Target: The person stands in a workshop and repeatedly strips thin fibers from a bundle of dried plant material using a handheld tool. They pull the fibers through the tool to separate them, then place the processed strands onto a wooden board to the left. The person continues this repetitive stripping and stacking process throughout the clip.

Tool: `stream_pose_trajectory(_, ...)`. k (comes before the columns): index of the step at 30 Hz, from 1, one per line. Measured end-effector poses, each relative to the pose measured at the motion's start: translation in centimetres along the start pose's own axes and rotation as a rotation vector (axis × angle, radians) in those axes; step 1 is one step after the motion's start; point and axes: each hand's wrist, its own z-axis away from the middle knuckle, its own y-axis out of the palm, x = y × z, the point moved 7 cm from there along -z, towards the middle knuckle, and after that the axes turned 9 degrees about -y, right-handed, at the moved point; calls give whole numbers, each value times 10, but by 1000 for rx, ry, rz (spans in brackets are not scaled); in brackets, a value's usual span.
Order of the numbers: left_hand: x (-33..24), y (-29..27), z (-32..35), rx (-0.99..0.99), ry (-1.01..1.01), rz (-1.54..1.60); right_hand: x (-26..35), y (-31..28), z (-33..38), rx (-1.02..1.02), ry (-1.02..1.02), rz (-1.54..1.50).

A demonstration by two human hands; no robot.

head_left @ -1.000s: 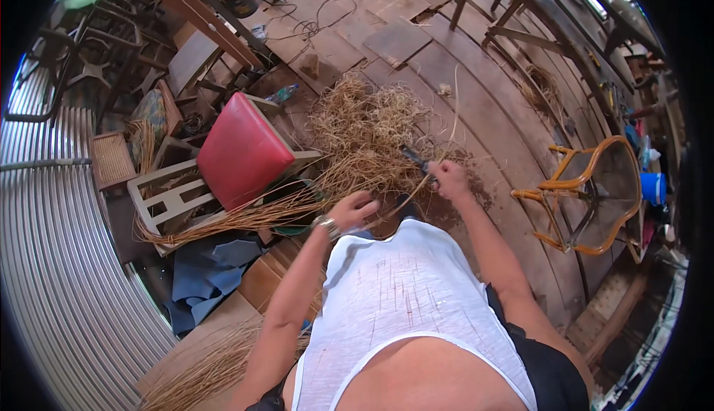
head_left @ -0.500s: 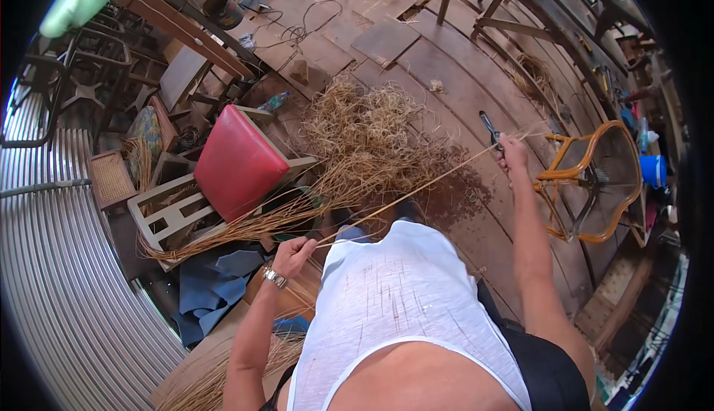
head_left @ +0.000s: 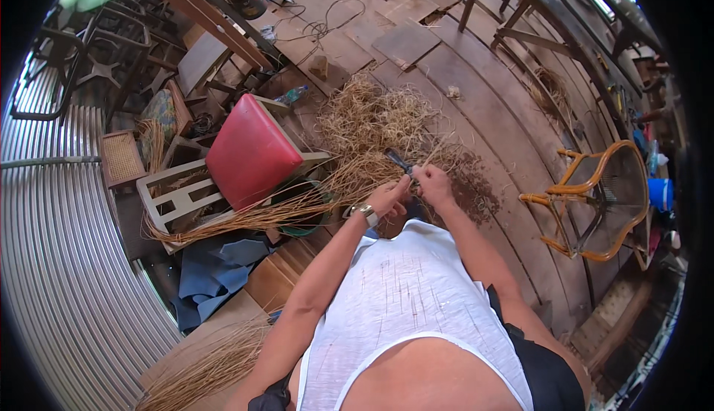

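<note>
Head view: the person stands on the near side of a loose heap of curled strips (head_left: pixel 379 117), and both hands meet over its near edge. The right hand (head_left: pixel 435 185) has its fingers curled round a dark hand tool (head_left: pixel 398 160), whose head points out over the heap. The left hand (head_left: pixel 388 199), with a metal watch (head_left: pixel 367 214) at the wrist, bends inward, its fingertips up against the right hand — whether it pinches a strand there cannot be told, since the fingers are small and overlap.

Long cane strands (head_left: pixel 253 221) lie as a bundle to the left of the heap, one end running toward its near-left edge, along a tipped chair with a red seat (head_left: pixel 253 154) and across a green tub (head_left: pixel 303 229). A second bundle (head_left: pixel 201 366) lies farther to the near left of the heap, past some blue cloth (head_left: pixel 212 277). Well apart, to the right of the heap, is a rattan-framed chair (head_left: pixel 587 203).

The strands look light, dry and springy; they should take a wide curve, but may split or kink if bent sharply, and a smooth skin could slide through a slack grip. A single strand seems best pinched near its end, a bundle grasped round its middle — and the tool, stiff and small, by its handle.
</note>
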Motion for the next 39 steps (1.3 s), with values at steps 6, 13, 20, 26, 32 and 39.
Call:
stream_pose_trajectory(6, -26, 8, 60, -256, 420, -461, -64, -56, -35, -226, 69, -253)
stream_pose_trajectory(13, 55, -180, 178, -547, 142, -269, -97, -337, -33, -592, 219, -252)
stream_pose_trajectory(20, 112, -249, 155, -826, -276, -957, -79, -274, -19, -373, 176, -152)
stream_pose_trajectory(26, 20, -7, 18, -234, 258, -967, 0, -45, 9, 66, 44, -79)
stream_pose_trajectory(32, -12, 2, 47, -82, 333, -817, 13, -29, 24, 188, -331, 273)
stream_pose_trajectory(39, 77, -199, 137, -202, -48, -1035, -154, -298, 12, -14, -204, 691)
